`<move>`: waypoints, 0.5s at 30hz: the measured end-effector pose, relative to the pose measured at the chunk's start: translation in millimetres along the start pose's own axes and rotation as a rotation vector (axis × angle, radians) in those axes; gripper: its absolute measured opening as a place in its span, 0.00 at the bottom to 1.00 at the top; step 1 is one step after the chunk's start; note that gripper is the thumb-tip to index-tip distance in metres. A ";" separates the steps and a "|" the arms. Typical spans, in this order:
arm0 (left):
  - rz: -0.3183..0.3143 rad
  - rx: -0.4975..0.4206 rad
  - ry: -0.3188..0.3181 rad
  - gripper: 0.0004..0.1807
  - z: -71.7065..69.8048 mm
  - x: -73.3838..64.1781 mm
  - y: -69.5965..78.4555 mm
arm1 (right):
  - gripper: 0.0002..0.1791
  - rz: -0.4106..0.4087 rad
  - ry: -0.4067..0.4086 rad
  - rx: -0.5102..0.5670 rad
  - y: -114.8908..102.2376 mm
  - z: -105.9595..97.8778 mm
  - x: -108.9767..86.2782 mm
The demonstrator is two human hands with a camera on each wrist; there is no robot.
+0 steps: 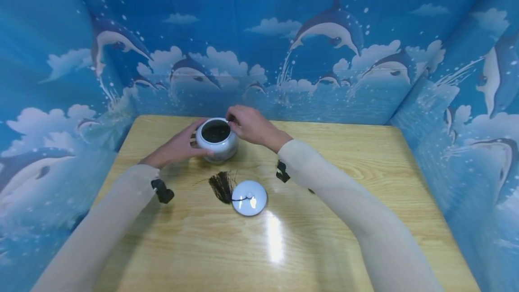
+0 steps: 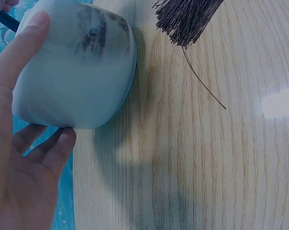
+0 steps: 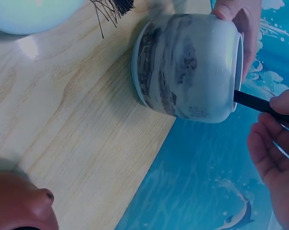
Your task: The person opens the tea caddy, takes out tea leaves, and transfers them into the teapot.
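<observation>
While the L hand [image 1: 180, 148] grips the round white glazed ceramic jar [image 1: 222, 150] at the far L part of the wood-grained counter [image 1: 219, 247] (head view), the R hand [image 1: 253, 125] is at its rim; a round white glossy lid [image 1: 242, 189] and a dark-brown bristly tassel [image 1: 220, 187] lie nearer, side by side. L wrist: thumb & fingers clasp opp. sides of the jar. R wrist: R hand pinches a slim black stick [image 3: 254, 101], far end at jar's mouth; reddish-brown rounded clay vessel [image 3: 20, 201] w/ short spout, partly cut off.

Two hands [image 1: 178, 148] [image 1: 252, 125], one jar [image 1: 223, 151], one lid [image 1: 251, 207], one bristle bundle [image 1: 220, 187], one stick [image 3: 254, 101]; one vessel [image 3: 15, 203], one table [image 1: 357, 161]
</observation>
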State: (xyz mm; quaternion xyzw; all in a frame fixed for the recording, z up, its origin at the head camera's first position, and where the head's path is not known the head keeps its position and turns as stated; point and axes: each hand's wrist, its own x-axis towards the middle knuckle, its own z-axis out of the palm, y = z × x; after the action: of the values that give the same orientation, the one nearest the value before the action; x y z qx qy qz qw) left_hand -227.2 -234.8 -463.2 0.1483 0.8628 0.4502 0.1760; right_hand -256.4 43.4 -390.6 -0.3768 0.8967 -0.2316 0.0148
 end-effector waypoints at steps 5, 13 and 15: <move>0.009 0.002 0.011 0.65 0.5 0.1 0.3 | 0.12 0.082 -0.012 0.105 6.1 0.5 -1.9; -0.003 -0.002 0.013 0.65 -0.1 1.0 -0.5 | 0.14 0.142 -0.016 0.212 10.2 17.0 -4.8; -0.008 0.003 0.010 0.65 0.3 0.8 -0.9 | 0.14 0.169 -0.009 0.249 10.4 19.8 -5.8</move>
State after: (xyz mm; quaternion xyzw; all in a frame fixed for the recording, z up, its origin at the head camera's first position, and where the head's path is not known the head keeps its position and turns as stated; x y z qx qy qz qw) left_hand -227.8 -234.7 -464.2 0.1428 0.8649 0.4489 0.1731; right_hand -255.2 45.7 -413.5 -0.2964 0.8894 -0.3374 0.0851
